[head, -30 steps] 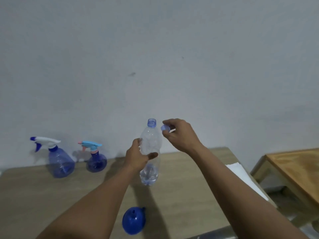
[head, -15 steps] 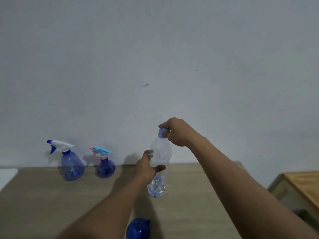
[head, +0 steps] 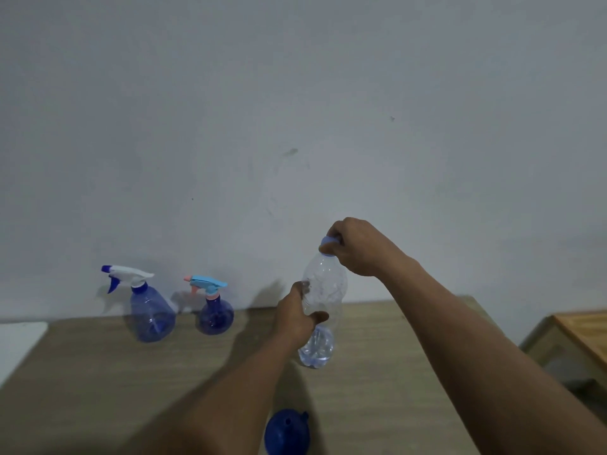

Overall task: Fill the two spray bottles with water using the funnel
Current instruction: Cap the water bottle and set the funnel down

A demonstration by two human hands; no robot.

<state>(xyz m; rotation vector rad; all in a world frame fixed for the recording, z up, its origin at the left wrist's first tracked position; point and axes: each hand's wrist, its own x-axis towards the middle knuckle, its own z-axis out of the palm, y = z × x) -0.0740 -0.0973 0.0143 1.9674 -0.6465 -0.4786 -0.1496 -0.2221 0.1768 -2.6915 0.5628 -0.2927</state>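
A clear plastic water bottle (head: 323, 290) is held upright just above the wooden table (head: 98, 372), with a little water at its bottom. My left hand (head: 297, 318) grips its middle. My right hand (head: 356, 246) is closed on the pale blue cap (head: 327, 242) sitting on the bottle's neck. Two blue spray bottles stand by the wall at the left: a larger one with a white trigger head (head: 147, 307) and a smaller one with a light blue and pink head (head: 213, 307). A blue funnel (head: 286, 433) lies mouth down at the near table edge.
A grey wall (head: 295, 126) runs behind the table. A second wooden table (head: 581, 333) stands lower at the right. A white surface (head: 19, 343) shows at the left edge.
My right hand brought the cap from beside the open neck onto the bottle's top and now grips it there. The view shifted, so the table objects sit further right.
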